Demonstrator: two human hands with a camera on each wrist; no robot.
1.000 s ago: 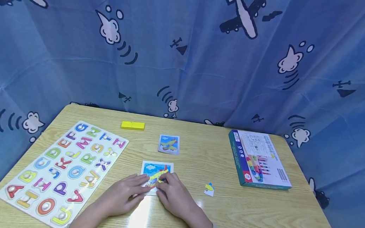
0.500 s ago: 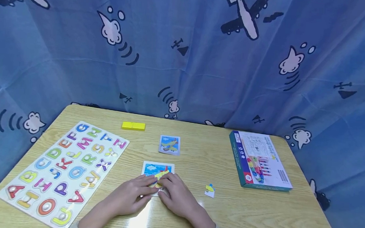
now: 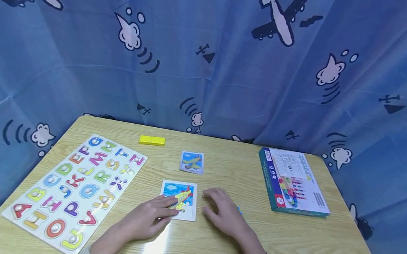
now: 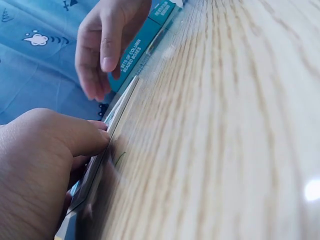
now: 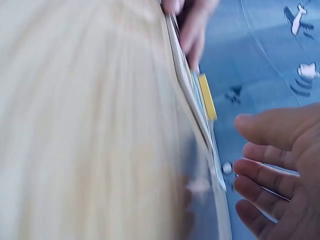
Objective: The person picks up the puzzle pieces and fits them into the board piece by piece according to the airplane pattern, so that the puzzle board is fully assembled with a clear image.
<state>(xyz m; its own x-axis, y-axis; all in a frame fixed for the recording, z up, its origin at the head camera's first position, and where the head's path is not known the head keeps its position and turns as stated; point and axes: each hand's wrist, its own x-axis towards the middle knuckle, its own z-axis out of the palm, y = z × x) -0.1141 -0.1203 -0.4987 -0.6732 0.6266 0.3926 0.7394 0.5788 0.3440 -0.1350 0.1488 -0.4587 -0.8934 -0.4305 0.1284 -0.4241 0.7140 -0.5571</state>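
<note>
A white-framed jigsaw puzzle (image 3: pixel 191 212) with a yellow airplane on blue sky lies at the middle front of the table. My left hand (image 3: pixel 149 217) rests its extended fingers on the puzzle's left part, covering it; in the left wrist view its thumb (image 4: pixel 90 140) touches the edge of the puzzle. To the right of the puzzle, my right hand (image 3: pixel 226 215) hovers with loosely bent fingers, and in the right wrist view nothing lies in its palm (image 5: pixel 305 175). Mostly hidden behind that hand is a loose puzzle piece (image 3: pixel 239 210), only a blue bit showing.
Behind the puzzle lies a small airplane picture card (image 3: pixel 192 162). A yellow block (image 3: pixel 152 140) sits at the back. An alphabet board (image 3: pixel 54 201) fills the left side, and a flat box (image 3: pixel 309 189) lies at the right. A blue curtain (image 3: pixel 172 62) hangs behind the table.
My right hand has left the puzzle and moved right, toward the loose piece. More of the airplane picture is now uncovered. The left hand stays on the puzzle, and the head view has shifted slightly.
</note>
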